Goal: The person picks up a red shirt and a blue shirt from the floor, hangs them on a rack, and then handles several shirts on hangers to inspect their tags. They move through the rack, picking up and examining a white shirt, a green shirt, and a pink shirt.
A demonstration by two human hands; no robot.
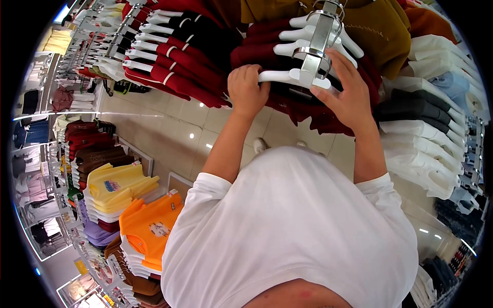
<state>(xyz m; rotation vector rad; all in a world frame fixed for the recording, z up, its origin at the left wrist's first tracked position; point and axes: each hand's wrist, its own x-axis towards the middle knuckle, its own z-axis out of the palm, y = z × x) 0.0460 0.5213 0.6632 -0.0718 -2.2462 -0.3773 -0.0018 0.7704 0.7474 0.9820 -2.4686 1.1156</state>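
White hanger (277, 76) sits at the near end of the metal rail (323, 33), in front of other white hangers, with dark red garments (295, 109) hanging below. The left hand (245, 90) has its grip closed around the hanger's left end, probably to steady it and keep it from swinging. The right hand (353, 97) is open, fingers spread beside the rail's right edge and thumb close to the hanger's other end; whether it bears any weight, I cannot tell. Having a hand at either side likely keeps the hanger level. Mustard garments (382, 31) hang toward the rail's far end.
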